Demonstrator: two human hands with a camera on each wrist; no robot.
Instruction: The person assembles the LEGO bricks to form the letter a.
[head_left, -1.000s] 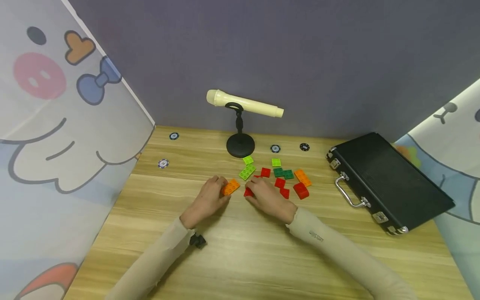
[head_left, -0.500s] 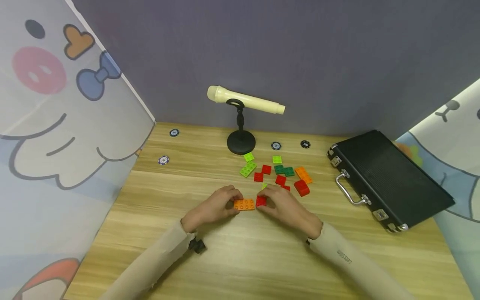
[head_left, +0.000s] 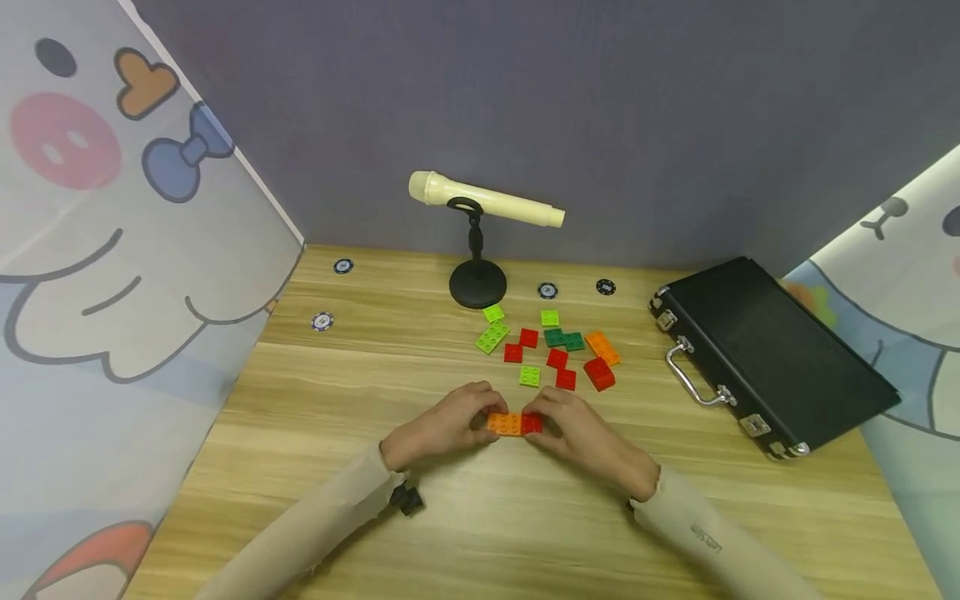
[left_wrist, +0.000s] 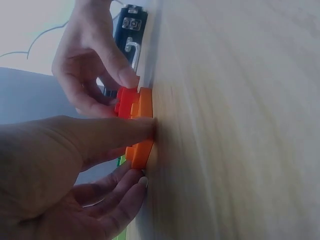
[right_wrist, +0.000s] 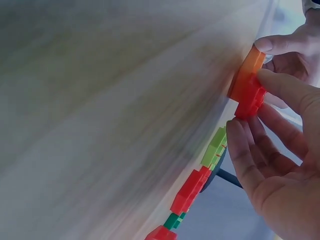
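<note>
My left hand (head_left: 447, 419) pinches the left end of an orange eight-stud toy building brick (head_left: 505, 424) between thumb and fingers, close over the wooden table. Opposite it, my right hand (head_left: 591, 429) pinches a small red building brick (head_left: 532, 423). In the left wrist view this red brick (left_wrist: 126, 100) lies against the studded side of the orange brick (left_wrist: 143, 152), at its right-hand end. The right wrist view also shows the red brick (right_wrist: 251, 100) on the orange brick (right_wrist: 246, 75), with thumb and fingertips at its sides.
Beyond the hands lie a lime brick (head_left: 529, 376), several red squares, dark green bricks (head_left: 564, 339), another orange brick (head_left: 602, 347) and a rounded red brick (head_left: 599, 374). A microphone (head_left: 487, 200) on a stand (head_left: 477, 283) is at the back. A black case (head_left: 776, 358) lies right.
Both hands have come nearer me with their bricks. The red brick, apart from the orange one half a second ago, now sits over its right end. The lime brick is uncovered.
</note>
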